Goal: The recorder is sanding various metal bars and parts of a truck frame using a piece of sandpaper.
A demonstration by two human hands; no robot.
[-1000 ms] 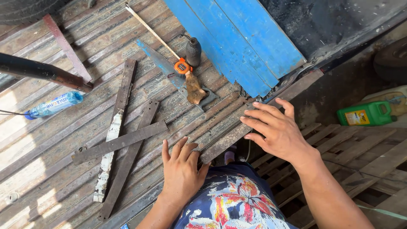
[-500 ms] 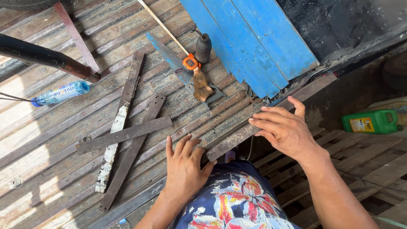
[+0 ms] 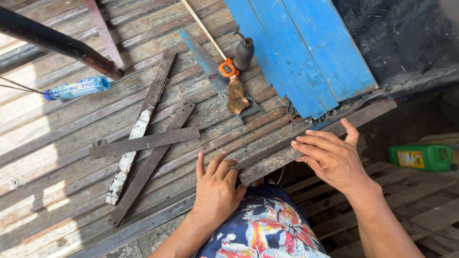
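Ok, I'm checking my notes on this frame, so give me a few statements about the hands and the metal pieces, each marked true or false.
1. Both hands rest on one long rusty metal bar at the edge of the ribbed deck. True: the left hand presses its near end and the right hand lies further along it.
2. The orange tape measure is in the right hand. False: it lies on the deck beside a dark bottle.
3. Three flat rusty strips lie crossed over one another to the left of the hands. True.
4. The clear plastic water bottle stands upright. False: it lies on its side.
5. The green jug sits on the blue panels. False: it sits lower down, to the right of the deck.
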